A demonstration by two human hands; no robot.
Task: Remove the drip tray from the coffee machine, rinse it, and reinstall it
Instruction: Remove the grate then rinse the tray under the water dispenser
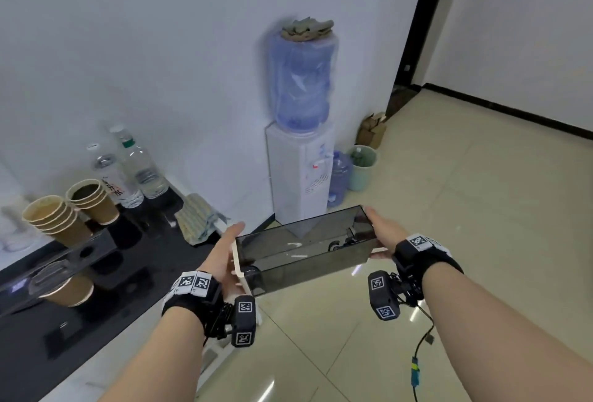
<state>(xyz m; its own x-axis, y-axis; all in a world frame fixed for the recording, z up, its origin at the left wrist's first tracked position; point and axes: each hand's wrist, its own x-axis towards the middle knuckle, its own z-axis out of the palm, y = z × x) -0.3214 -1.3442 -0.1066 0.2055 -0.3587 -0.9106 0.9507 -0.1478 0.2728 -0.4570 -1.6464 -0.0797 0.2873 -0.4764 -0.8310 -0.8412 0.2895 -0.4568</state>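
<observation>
The left hand (pixel 221 252) and right hand (pixel 383 231) grip opposite ends of the smoky transparent drip tray (pixel 305 252), carried level in the air over the tiled floor (pixel 465 225). To its left runs a dark counter (pixel 106 299) bearing stacked paper cups (pixel 93 201), water bottles (pixel 141 165) and a cloth (pixel 197 218). Beyond the tray, a water dispenser (pixel 300 174) stands against the wall.

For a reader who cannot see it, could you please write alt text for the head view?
Two hands, left hand and right hand, hold a smoky transparent drip tray by its ends above a tiled floor. A water dispenser stands ahead against the wall.
</observation>
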